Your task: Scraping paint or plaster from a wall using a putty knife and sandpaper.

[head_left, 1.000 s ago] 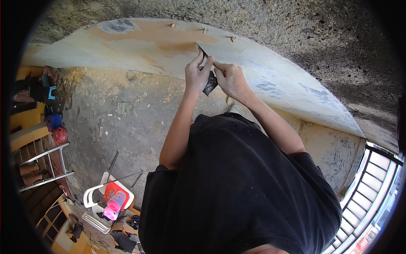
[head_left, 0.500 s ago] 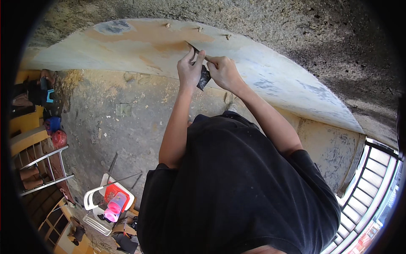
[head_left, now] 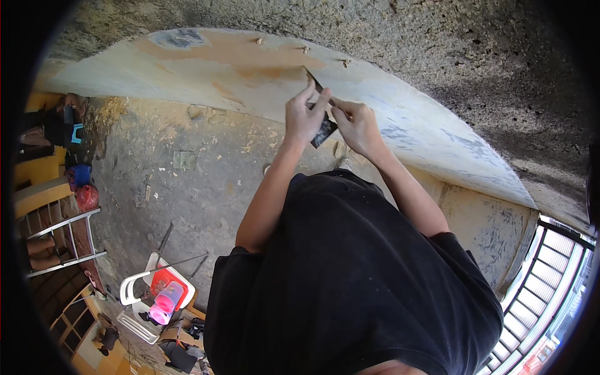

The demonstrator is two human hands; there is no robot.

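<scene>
Head view: any lettering on the pink plastic ware point(head_left: 167, 302) or beyond the barred gate point(head_left: 542, 265) is too small to read. Count: two bare hands, one thin dark blade point(head_left: 315, 81), one black flat piece point(head_left: 324, 134), three small pegs, one white chair point(head_left: 132, 291), one metal ladder point(head_left: 74, 239), one red bag point(head_left: 87, 198). Right hand point(head_left: 358, 128) is closed on the blade's near end; far tip is at the pale wall point(head_left: 262, 94), below the pegs point(head_left: 305, 50). Left hand point(head_left: 303, 119) has fingers and thumb curled at the blade; can't tell how firmly it grips. Black piece sits between the hands, below the blade; can't tell if they join. Wall has tan patches; rough grey concrete point(head_left: 406, 37) borders it. Floor point(head_left: 181, 194) grey, stained, flecked. Pink ware and a red item point(head_left: 164, 277) are on the chair.
</scene>
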